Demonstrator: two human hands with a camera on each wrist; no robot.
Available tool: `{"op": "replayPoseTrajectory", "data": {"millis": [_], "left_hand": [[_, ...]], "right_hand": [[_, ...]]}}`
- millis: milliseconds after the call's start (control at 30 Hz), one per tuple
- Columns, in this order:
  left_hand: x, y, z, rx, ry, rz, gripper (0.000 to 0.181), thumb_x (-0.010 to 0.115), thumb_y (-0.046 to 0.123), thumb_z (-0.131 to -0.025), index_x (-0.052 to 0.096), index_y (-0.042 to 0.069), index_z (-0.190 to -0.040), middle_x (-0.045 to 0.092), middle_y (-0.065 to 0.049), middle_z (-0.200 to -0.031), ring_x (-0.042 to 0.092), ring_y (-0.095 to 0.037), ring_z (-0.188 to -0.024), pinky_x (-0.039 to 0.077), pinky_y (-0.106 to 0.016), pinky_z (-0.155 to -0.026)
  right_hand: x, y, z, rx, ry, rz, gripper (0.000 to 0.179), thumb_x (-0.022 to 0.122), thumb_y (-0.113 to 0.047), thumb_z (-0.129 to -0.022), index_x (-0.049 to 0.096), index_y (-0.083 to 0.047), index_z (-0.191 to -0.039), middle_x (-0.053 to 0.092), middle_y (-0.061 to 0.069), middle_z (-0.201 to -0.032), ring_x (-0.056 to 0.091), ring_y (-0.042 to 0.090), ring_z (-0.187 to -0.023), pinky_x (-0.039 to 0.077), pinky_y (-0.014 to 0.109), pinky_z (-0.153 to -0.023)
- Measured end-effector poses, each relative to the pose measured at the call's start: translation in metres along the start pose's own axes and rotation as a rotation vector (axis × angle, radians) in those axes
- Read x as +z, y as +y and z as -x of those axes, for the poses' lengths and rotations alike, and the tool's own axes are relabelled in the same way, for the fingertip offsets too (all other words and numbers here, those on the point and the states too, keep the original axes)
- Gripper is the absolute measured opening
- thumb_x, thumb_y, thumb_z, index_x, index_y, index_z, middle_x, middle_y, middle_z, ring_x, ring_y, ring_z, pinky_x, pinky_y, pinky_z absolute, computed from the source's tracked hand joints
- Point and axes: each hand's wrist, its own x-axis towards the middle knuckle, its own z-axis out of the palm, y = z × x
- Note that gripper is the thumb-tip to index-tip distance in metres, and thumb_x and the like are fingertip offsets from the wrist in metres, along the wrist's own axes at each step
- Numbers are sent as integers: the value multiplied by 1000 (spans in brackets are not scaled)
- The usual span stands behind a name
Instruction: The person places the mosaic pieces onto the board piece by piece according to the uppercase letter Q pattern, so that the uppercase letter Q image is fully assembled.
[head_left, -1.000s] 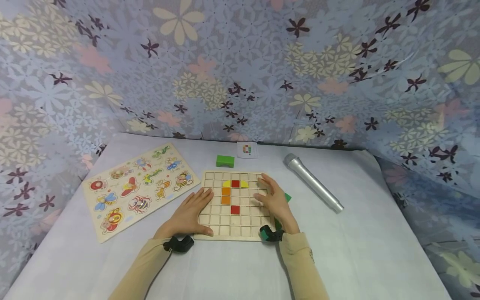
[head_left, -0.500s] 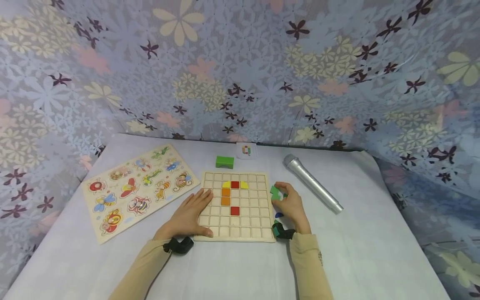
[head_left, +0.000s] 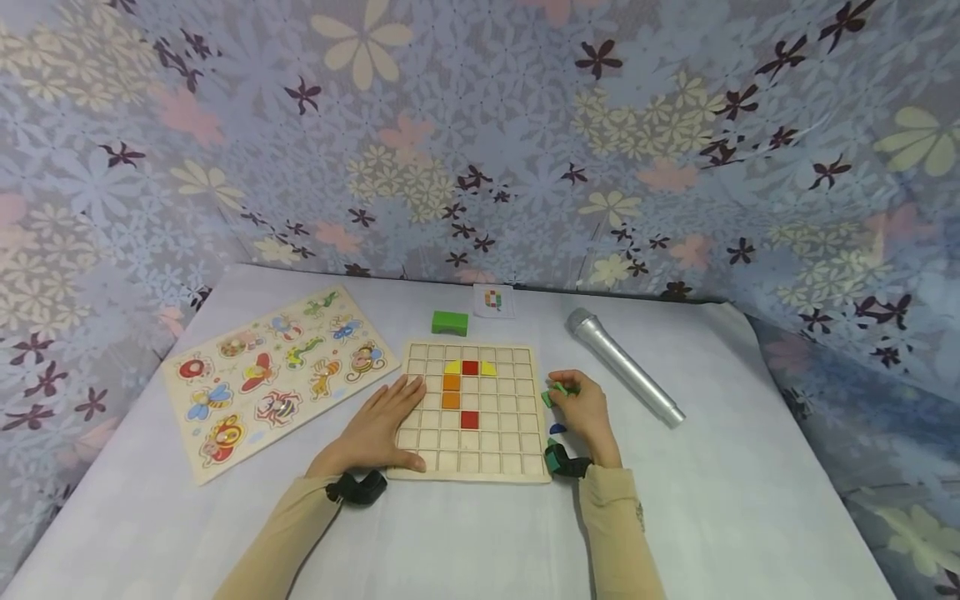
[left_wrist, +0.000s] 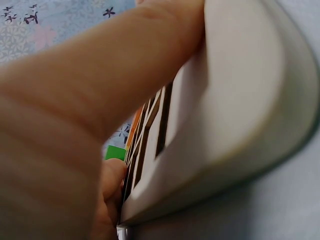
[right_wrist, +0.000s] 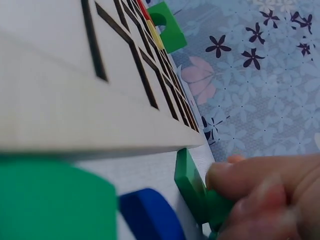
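A square wooden grid board (head_left: pixel 498 457) lies mid-table in the head view. It bears red, orange and yellow pieces, among them a lower red square (head_left: pixel 469 420) and an orange square (head_left: pixel 451 401). My left hand (head_left: pixel 375 429) rests along the board's left edge, fingers stretched out, thumb at the lower corner. Beyond the right edge, my right hand (head_left: pixel 587 410) pinches a small green block (right_wrist: pixel 217 206) between curled fingers and thumb. Another green piece (right_wrist: pixel 189 185) stands tilted beside it. Nearer the wrist sit a blue piece (right_wrist: pixel 151 212) and a blurred green piece (right_wrist: pixel 55 200).
Behind the board stand a green bridge-shaped block (head_left: pixel 450 322) and a small pattern card (head_left: pixel 492 301). To the right lies a silver microphone (head_left: pixel 626 367). An insect picture puzzle (head_left: pixel 281 375) lies at the left. Flowered fabric (head_left: pixel 480 150) rises behind the table.
My right hand has moved from over the board's right side to the loose green pieces beside it, and its fingers have drawn together there. My left hand stays in place.
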Motion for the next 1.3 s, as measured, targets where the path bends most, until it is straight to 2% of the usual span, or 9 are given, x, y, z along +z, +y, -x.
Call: {"op": "replayPoseTrajectory", "data": {"millis": [133,233,333,400,633,867,967,1100,1300], "left_hand": [[0,1,-1,-8,8,7,118,80,58,-65,23,4,-153,17,-12,-163,9,-35,-151,10,-53,-123],[0,1,-1,-9,2,8,118,80,58,-65,23,4,-153,17,-12,-163,9,-34,-152,9,-52,-123],[0,1,-1,-9,-4,6,120,80,59,-64,23,4,-153,16,-12,-163,8,-34,-152,9,-52,-123],[0,0,-1,-8,-4,8,120,79,61,-64,23,4,-153,16,-12,-163,8,-34,-152,9,-52,-123],[1,-2,-1,-5,-3,13,121,78,64,-63,23,5,-153,16,-12,-163,8,-34,-152,9,-52,-123],[1,-3,-1,-4,1,7,121,78,63,-63,24,5,-153,16,-11,-163,8,-33,-152,9,-52,-123],[0,-2,-1,-5,2,4,121,79,63,-63,24,5,-153,16,-11,-163,8,-33,-152,9,-52,-123],[0,-2,-1,-6,-1,7,121,78,63,-63,24,5,-153,16,-11,-163,8,-33,-152,9,-52,-123],[2,-2,-1,-8,-4,10,121,78,64,-63,23,5,-153,16,-11,-163,8,-33,-152,9,-53,-123]], "right_hand": [[-3,0,0,50,43,-114,28,62,-11,-93,61,-5,-121,68,13,-102,53,6,-54,44,14,-48],[-4,0,1,84,63,-180,29,64,-13,-93,62,-7,-121,70,4,-87,51,4,-50,44,13,-47],[-5,0,1,90,76,-202,29,65,-15,-93,64,-6,-121,69,-3,-80,51,2,-50,43,13,-46],[-5,-1,1,89,98,-204,28,64,-16,-93,65,-5,-119,70,-2,-80,51,2,-50,43,13,-47],[-3,-2,2,112,147,-262,28,57,-11,-97,60,3,-121,67,9,-89,63,2,-58,57,17,-58],[-3,-3,3,115,151,-270,27,60,-13,-95,59,5,-116,66,7,-89,62,2,-60,57,16,-58],[-2,-4,2,107,152,-263,27,61,-13,-95,60,4,-116,68,11,-92,62,2,-61,56,14,-58],[0,-6,1,111,139,-299,27,59,-9,-95,58,7,-117,69,16,-96,64,1,-60,57,15,-61],[9,-14,2,95,50,-371,28,60,-4,-94,57,10,-118,70,8,-86,66,2,-58,58,16,-62]]}}
